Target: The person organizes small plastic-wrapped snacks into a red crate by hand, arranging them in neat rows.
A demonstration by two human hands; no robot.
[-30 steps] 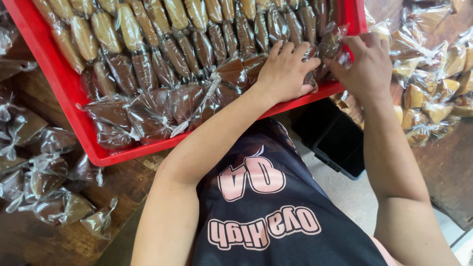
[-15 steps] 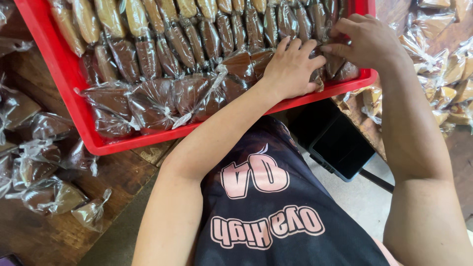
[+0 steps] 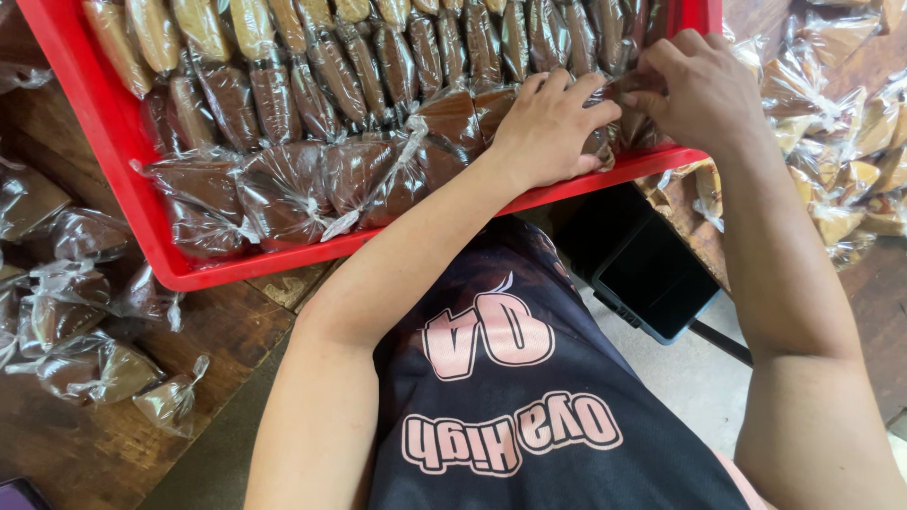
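Observation:
A red plastic tray [image 3: 142, 222] holds rows of brown pieces in clear wrappers [image 3: 283, 184], light ones at the far side and dark ones nearer. My left hand [image 3: 553, 127] lies on the dark packets at the tray's near right, fingers curled over one packet. My right hand [image 3: 694, 90] is at the tray's right near corner. Its fingertips pinch a wrapped packet [image 3: 628, 90] next to my left fingers. Both hands hide most of what they hold.
Loose dark wrapped packets [image 3: 66, 316] lie on the wooden table [image 3: 85, 458] left of the tray. A heap of lighter wrapped packets [image 3: 850, 123] sits to the right. A dark phone-like device [image 3: 652, 274] lies below the tray's near edge, above my lap.
My right hand moved left from the heap beside the tray into the tray's near right corner, meeting my left hand. My left hand stayed on the same packets.

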